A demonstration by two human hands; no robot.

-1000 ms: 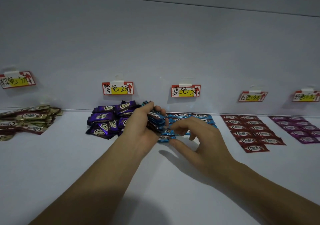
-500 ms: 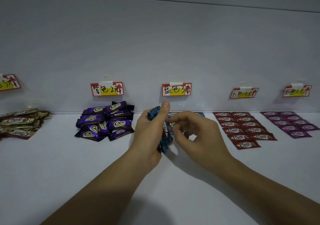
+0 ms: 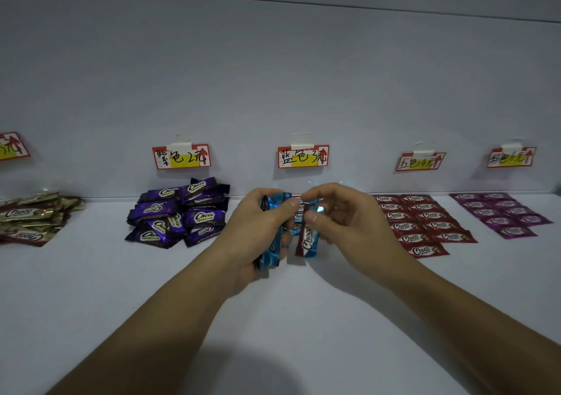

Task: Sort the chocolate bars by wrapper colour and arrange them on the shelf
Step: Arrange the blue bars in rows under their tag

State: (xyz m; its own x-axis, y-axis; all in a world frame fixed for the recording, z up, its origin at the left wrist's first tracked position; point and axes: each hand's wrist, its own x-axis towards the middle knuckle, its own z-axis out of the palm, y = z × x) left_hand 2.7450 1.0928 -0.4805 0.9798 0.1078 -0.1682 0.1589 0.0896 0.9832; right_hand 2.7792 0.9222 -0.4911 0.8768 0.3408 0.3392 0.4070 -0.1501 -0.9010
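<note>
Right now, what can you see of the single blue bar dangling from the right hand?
The blue bar has a shiny foil-like wrapper, blue with a dark red band carrying a white Choco logo. It hangs nearly upright above the white shelf, pinched at its top end by the right hand. The left hand grips a stack of blue bars close beside it.
</note>
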